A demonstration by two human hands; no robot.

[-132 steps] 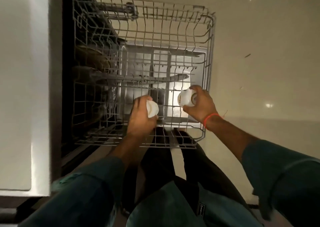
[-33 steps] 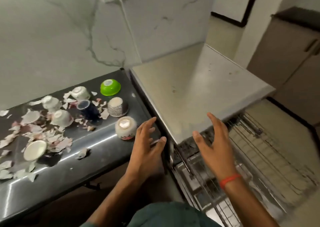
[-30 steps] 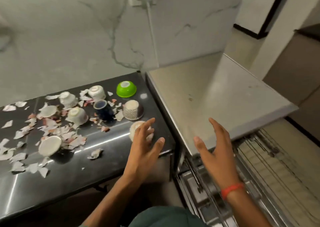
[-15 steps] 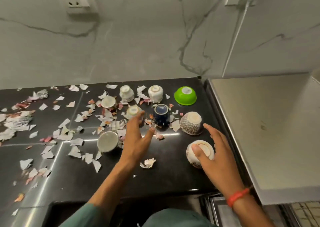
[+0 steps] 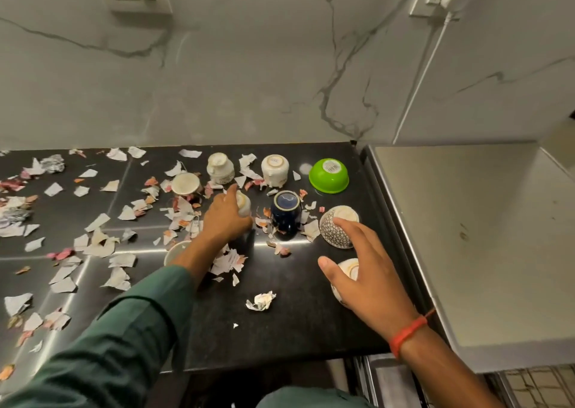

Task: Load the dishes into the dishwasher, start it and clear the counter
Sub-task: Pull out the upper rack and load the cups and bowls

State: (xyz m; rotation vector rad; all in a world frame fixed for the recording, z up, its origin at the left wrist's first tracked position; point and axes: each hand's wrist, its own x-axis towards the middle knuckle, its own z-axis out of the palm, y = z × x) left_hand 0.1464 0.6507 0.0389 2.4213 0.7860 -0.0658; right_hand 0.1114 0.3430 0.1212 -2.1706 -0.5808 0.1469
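Two hands busy: my left hand [image 5: 225,217] grips a white cup [image 5: 243,202], right hand [image 5: 367,278] spread loose over another cup [image 5: 348,269].

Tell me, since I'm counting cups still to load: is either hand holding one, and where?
The left hand grips a small white cup round its side. The right hand hovers spread over another cup, not yet gripping.

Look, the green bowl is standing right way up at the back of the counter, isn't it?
Not quite. The green bowl is at the back of the counter, but it is upside down: the head view shows its base, with a label, facing up.
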